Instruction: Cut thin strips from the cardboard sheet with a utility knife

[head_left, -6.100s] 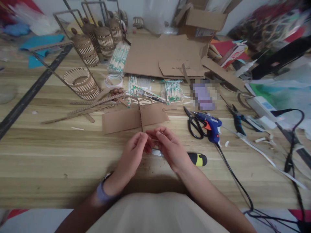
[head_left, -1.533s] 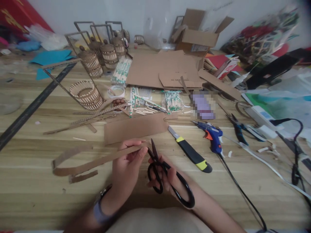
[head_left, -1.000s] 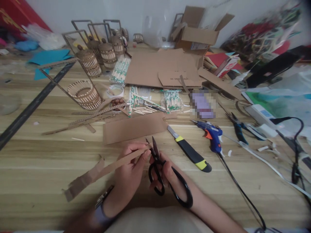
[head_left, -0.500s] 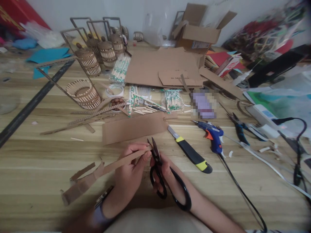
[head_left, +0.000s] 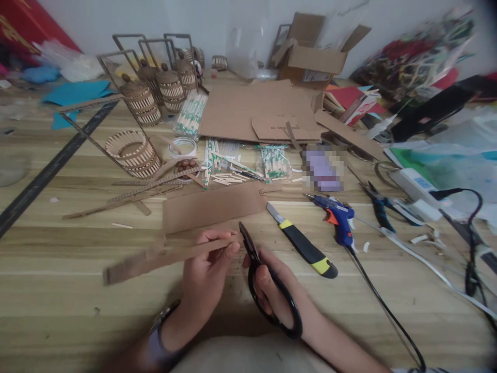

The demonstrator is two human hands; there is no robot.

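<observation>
Cardboard strip (head_left: 182, 254) left of scissors (head_left: 253, 257), knife (head_left: 305, 246) right, glue gun (head_left: 340, 221) farther right

dim, soft light; desk (head_left: 62, 316) shadowed at six o'clock; cardboard strip (head_left: 159, 259) motion-blurred at eight o'clock; outer edges smeared.

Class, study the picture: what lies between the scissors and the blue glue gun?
A black and yellow knife lies between the scissors, held in the right hand, and the glue gun, as the head view shows.
</observation>
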